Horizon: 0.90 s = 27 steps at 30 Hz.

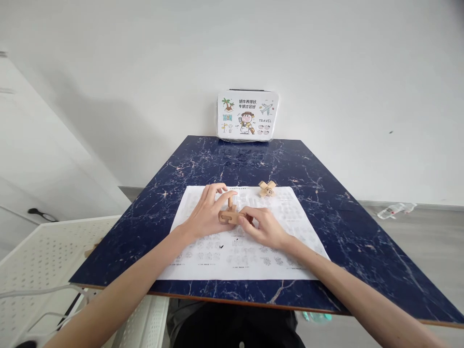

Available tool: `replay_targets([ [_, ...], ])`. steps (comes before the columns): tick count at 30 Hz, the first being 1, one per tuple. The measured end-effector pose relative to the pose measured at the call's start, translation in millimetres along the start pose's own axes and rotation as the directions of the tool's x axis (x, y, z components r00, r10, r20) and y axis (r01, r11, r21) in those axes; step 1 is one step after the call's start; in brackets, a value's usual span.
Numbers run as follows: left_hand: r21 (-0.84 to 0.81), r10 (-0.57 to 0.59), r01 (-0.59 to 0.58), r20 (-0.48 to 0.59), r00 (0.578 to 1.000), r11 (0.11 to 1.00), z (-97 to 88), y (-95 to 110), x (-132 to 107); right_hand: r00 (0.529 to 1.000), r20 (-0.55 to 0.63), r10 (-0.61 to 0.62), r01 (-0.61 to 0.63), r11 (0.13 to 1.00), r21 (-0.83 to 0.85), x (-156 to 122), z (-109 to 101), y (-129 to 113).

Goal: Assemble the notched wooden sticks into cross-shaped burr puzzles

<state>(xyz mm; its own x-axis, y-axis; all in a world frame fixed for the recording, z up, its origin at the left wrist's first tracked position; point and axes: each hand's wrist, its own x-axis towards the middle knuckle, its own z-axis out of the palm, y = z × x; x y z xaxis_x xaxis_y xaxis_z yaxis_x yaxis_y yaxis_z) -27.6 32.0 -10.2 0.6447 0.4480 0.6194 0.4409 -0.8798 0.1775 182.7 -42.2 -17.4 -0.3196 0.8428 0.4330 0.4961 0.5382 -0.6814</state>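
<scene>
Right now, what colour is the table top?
Dark blue, with thin, pale, marble-like veins. The table top shows best in the head view.

On the tabletop point(246, 164) a sheet point(224, 270) is laid; on it, a second puzzle point(267, 189) is set, behind-right of the held puzzle point(229, 217); beyond, a case point(248, 115).

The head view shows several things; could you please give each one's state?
Tan wooden block puzzle, held by left hand and right hand, peg upright
White paper sheet, flat on the blue marbled table
Pale wooden star-shaped puzzle, resting on the sheet
White rectangular illustrated case, standing upright
Clear plastic bottle, lying on the grey floor
</scene>
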Motion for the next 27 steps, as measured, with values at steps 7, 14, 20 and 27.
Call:
replay_targets([
  [7,-0.171,-0.087,0.119,0.185,0.979,0.978,-5.6,1,-1,0.997,0.006,0.079,-0.079,0.984,0.160,0,-7,-1],
  [14,-0.312,-0.124,0.143,0.079,0.989,0.939,-11.5,2,-1,0.977,0.025,0.210,-0.193,0.836,0.514,0,-7,14],
  [20,-0.387,-0.243,0.260,0.095,0.965,0.885,-5.6,6,1,0.958,0.024,0.287,-0.238,0.742,0.627,3,-2,20],
  [27,-0.488,-0.409,0.453,0.201,0.890,0.746,-2.5,-2,-3,0.939,-0.056,0.339,-0.208,0.689,0.694,11,-16,18],
])
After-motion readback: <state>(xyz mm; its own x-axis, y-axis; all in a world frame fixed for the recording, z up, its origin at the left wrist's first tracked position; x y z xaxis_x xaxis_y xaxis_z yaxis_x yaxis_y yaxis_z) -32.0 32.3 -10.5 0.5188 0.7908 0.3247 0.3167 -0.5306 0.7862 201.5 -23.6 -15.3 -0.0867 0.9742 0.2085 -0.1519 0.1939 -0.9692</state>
